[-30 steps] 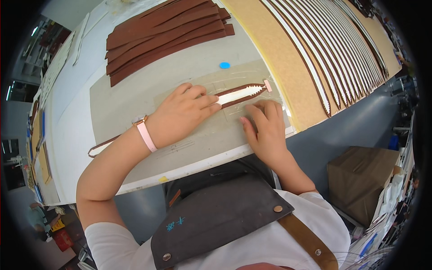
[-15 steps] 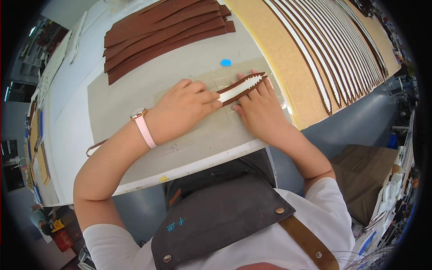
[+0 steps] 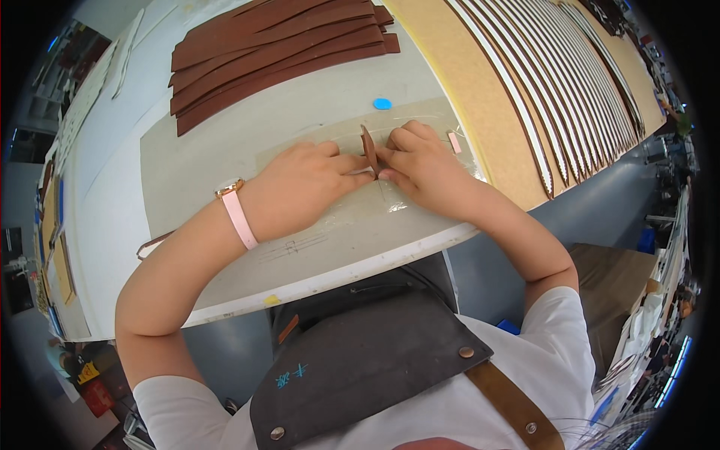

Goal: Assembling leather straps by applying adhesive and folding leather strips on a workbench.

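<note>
At the middle of the work area, between the 2 hands, a brown leather strip [image 3: 368, 146] has its end folded up from the surface, so that the narrow flap stands nearly upright with its brown side showing. The left hand [image 3: 304, 184] lies palm down along the strip on the left of the fold, its fingertips pressed near the base of the flap. The right hand [image 3: 427, 165] comes in from the other side, fingers bent and fingertips against the flap, the thumb low at its foot. Whether either hand truly pinches the leather I cannot tell, as the fingers hide the contact.

Under them lies a clear sheet [image 3: 405, 206] on a grey mat [image 3: 184, 180]. A small pink block [image 3: 454, 142] sits just beyond the right hand, and a blue oval piece [image 3: 382, 103] lies past the flap. On the left wrist is a watch [image 3: 229, 187] with a pink band.

Farther out, a stack of brown strips [image 3: 277, 56] lies at the far side of the white table [image 3: 109, 240]. To the right, a tan board [image 3: 450, 67] bears a row of brown-edged white strips [image 3: 555, 82], side by side.
</note>
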